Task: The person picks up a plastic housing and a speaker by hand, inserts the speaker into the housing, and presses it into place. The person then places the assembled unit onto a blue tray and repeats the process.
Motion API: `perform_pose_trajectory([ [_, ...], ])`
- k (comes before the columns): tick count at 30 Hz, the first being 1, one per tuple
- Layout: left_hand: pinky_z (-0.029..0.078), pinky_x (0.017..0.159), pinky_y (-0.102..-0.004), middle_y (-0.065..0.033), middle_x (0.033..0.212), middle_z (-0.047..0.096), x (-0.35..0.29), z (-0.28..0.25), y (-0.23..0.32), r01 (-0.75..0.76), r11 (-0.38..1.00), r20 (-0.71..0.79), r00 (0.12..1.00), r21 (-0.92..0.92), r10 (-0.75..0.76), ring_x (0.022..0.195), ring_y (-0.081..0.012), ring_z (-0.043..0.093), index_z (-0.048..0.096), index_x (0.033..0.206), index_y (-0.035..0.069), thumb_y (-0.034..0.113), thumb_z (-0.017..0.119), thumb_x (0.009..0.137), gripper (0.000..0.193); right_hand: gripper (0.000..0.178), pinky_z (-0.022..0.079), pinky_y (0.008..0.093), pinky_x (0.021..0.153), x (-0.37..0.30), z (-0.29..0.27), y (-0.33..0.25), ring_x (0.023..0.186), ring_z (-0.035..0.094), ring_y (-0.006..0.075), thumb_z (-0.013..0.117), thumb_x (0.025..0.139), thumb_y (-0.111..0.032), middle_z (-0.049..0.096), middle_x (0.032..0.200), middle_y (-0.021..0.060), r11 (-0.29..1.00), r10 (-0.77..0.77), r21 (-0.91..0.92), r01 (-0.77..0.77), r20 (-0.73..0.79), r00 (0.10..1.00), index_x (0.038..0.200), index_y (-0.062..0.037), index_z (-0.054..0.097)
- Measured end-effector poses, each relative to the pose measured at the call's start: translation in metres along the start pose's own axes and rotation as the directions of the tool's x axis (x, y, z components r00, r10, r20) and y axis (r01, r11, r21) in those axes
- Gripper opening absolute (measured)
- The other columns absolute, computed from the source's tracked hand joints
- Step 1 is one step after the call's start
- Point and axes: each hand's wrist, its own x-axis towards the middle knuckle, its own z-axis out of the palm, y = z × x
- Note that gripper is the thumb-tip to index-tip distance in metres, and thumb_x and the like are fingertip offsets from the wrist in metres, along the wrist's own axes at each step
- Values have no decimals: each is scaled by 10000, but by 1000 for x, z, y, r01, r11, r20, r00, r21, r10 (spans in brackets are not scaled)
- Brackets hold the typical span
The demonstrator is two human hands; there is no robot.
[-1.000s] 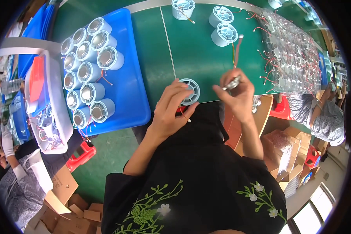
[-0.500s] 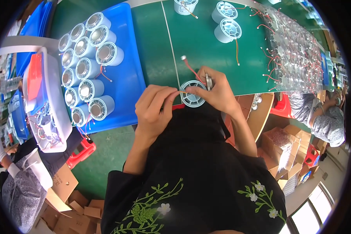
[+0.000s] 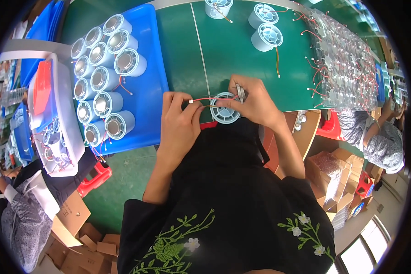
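Observation:
At the table's near edge stands a pale blue round plastic housing [image 3: 227, 116], its spoked open face up. My right hand [image 3: 255, 102] is closed on a small silvery metal part [image 3: 240, 93] seen edge-on, with the thumb over the housing's rim. From that part a red wire [image 3: 212, 98] runs left to a white connector [image 3: 191, 101] beside my left fingers. My left hand [image 3: 178, 121] is closed in a pinch left of the housing, on a thin wire [image 3: 207, 106] that crosses its rim. The fingertips partly hide the wire's end.
A blue tray [image 3: 157, 100] on the left holds several housings with metal discs in them. Three more housings [image 3: 267, 37] stand at the far side. Clear plastic trays [image 3: 347, 59] with wired parts lie right. A white bin [image 3: 71, 160] stands far left. Other people sit at both sides.
The red wire with its white connector has swung from pointing away over the table to lying leftward, its connector beside my left fingers. My left hand has shifted slightly left.

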Motion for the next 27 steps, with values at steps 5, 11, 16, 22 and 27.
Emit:
perform_pose_trajectory([
  [5,441,800,-416,-123,1069,546,3,-1,8,48,998,52,997,29,-50,969,-318,497,663,956,8,32,737,740,230,321,343,270,540,5,-6,-10,595,364,96,811,735,-69,435,680,-5,989,104,-90,-114,-105,989,865,-35,520],
  [11,435,911,-405,-151,1201,521,-3,-22,22,-28,977,-371,927,-211,-53,1096,-341,484,605,1119,-31,48,737,750,400,461,376,249,569,-15,-19,-37,638,434,96,689,764,54,490,906,53,995,85,-49,-90,-98,992,1161,-58,484],
  [16,448,923,-377,-165,1221,533,7,-42,40,-155,988,-428,892,15,146,1104,-356,508,607,1103,-45,27,716,767,361,605,413,244,605,-25,-15,-51,701,497,102,586,771,126,490,1059,88,999,36,25,-39,114,993,1313,-83,413],
  [22,495,653,-340,-105,855,591,16,-28,36,-173,972,22,984,-158,179,770,-269,600,644,1021,2,22,705,784,246,607,446,245,645,-30,-10,-56,736,517,112,597,769,137,502,1094,87,998,-32,58,29,67,997,1318,-74,446],
  [27,440,495,-333,-56,678,539,23,-20,25,-182,971,-71,982,-156,172,580,-221,567,673,919,41,29,713,784,141,470,456,244,654,-31,-2,-50,760,536,122,662,753,119,518,1116,72,998,-44,25,49,-157,987,1189,-40,586],
])
